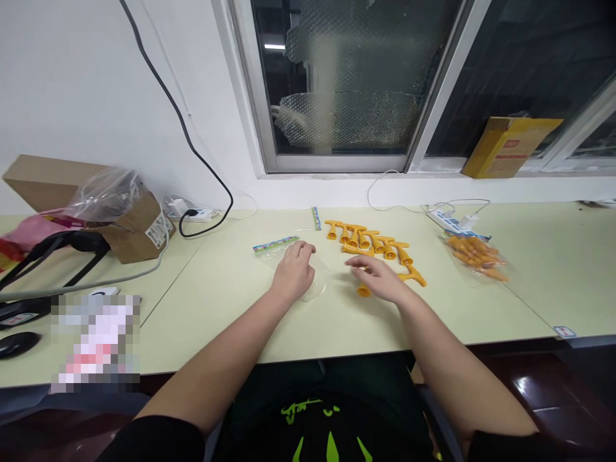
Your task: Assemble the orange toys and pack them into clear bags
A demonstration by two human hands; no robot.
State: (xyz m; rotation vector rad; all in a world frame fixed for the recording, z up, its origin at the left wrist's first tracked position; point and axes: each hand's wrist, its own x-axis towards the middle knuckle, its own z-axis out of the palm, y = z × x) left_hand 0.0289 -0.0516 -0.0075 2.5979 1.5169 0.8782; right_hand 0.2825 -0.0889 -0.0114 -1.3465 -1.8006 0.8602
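Note:
My left hand (294, 269) rests on a clear plastic bag (315, 289) with a blue-green patterned top strip; its fingers are bent, and whether they pinch the film is hidden. My right hand (378, 276) hovers with fingers apart over the near yellow pieces, holding nothing visible. Beneath and beside it lie a yellow piece (364, 290) and another T-shaped one (412, 276). Behind, several yellow T-shaped pieces (364, 239) stand in a slanting row. A second clear bag with a patterned strip (316, 219) lies flat behind my left hand.
On the right, a filled bag of yellow pieces (476, 256) lies by a power strip (448, 221). An open cardboard box (139, 224), black cable (178, 112) and black mouse (19, 344) are at the left. A yellow carton (510, 147) leans against the window.

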